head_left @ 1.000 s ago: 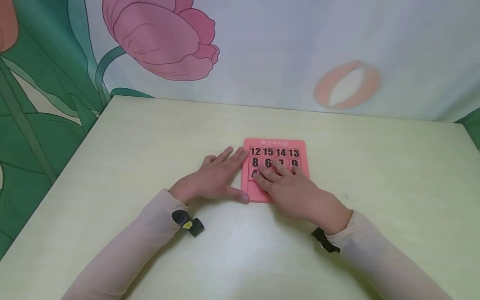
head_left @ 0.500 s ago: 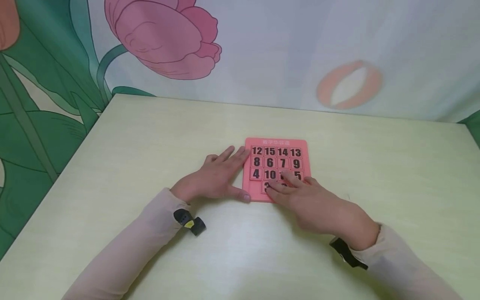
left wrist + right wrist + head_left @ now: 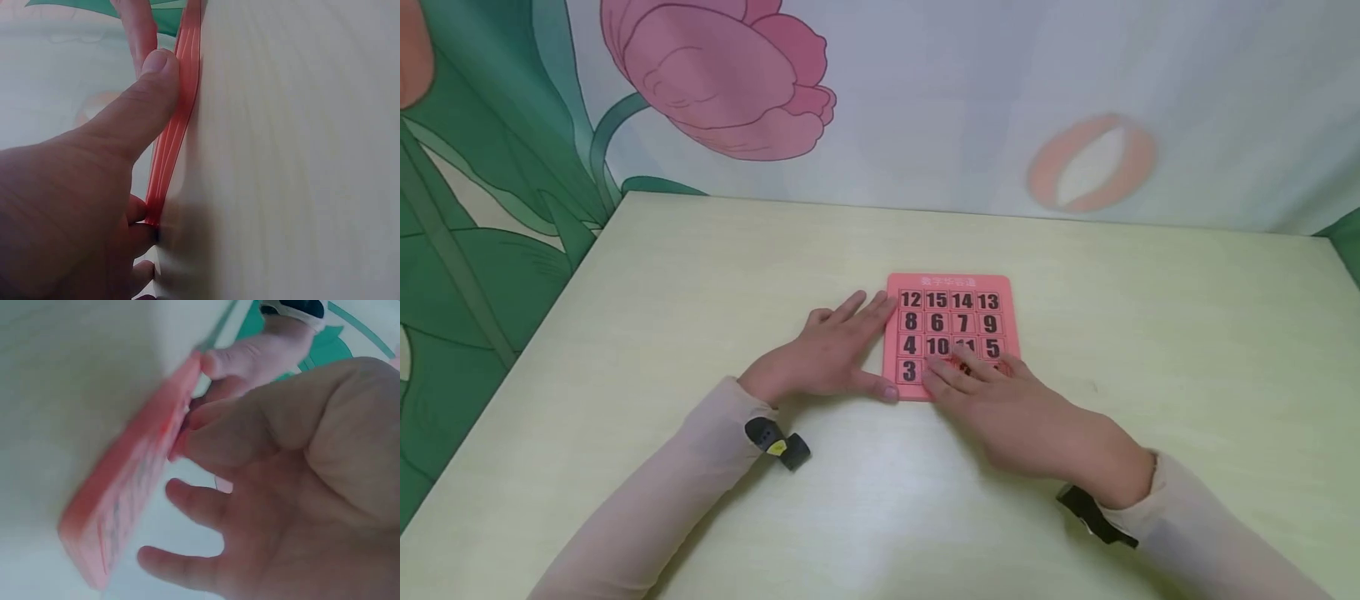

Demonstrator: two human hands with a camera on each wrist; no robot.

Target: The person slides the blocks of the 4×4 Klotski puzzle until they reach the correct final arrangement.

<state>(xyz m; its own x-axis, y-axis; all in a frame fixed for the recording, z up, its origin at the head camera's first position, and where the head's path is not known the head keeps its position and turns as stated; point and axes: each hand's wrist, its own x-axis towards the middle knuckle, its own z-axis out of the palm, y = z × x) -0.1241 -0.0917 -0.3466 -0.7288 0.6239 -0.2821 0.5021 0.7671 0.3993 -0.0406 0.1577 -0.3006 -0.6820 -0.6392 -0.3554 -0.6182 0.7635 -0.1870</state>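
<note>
A pink sliding number puzzle (image 3: 950, 282) lies flat on the table. Its upper rows read 12, 15, 14, 13 and 8, 6, 7, 9. Tile 3 (image 3: 909, 371) fills the lower left corner. My left hand (image 3: 835, 354) is spread along the puzzle's left side, thumb at the lower corner and fingertips near the upper one. In the left wrist view that thumb presses the pink side edge (image 3: 172, 144). Over the lower rows, my right hand (image 3: 1022, 417) reaches in with extended fingers, the index fingertip just right of tile 3. It hides most of the bottom row.
The pale table (image 3: 700, 275) spreads around the puzzle. Behind it hangs a white cloth (image 3: 940, 100) with a big pink flower and green leaves. Black camera straps (image 3: 777, 443) sit at both wrists.
Tile 3 has slid left into the bottom left corner, which was a gap before. My right hand first drew back toward the lower right, then shifted slightly left. My left hand stayed put.
</note>
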